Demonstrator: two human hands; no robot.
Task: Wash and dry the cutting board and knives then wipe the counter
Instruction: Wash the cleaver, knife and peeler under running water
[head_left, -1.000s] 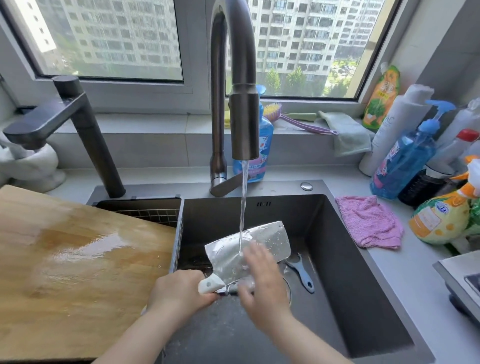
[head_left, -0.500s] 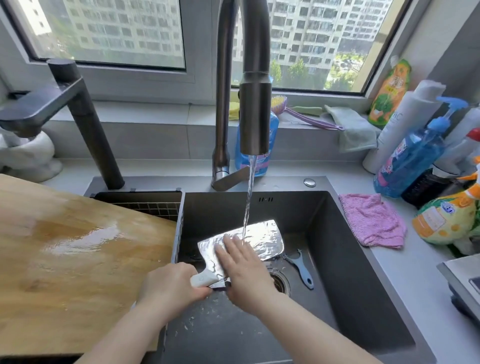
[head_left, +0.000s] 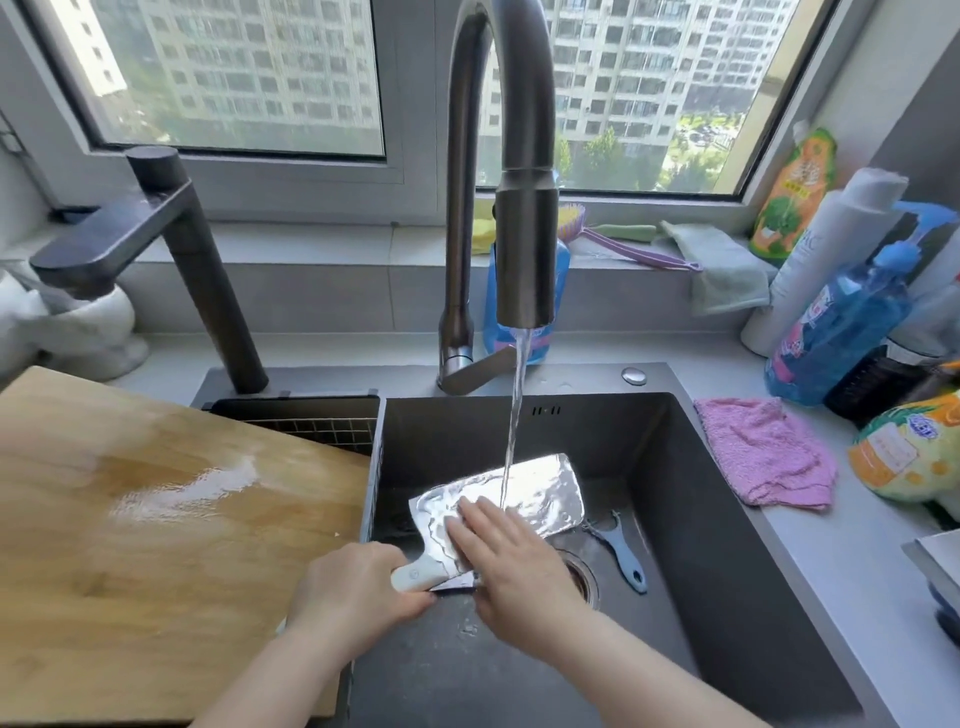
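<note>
One cleaver (head_left: 530, 493) lies flat over the sink (head_left: 701, 571), under the stream from the tap (head_left: 524, 249). Its white handle is mostly hidden in the left hand (head_left: 353, 597), whose fingers wrap it. The right hand (head_left: 514, 561) lies palm down on the blade with straight fingers, covering its near part. One blue peeler (head_left: 621, 551) lies on the sink floor beside the blade. One wet board (head_left: 156, 519), cut off at the left edge, sits left of the sink. One pink cloth (head_left: 763, 452) lies on the counter (head_left: 831, 571) to the right.

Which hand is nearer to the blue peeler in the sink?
Right. The right hand presses the cleaver blade beside the peeler; the left hand grips its handle, farther away.
</note>
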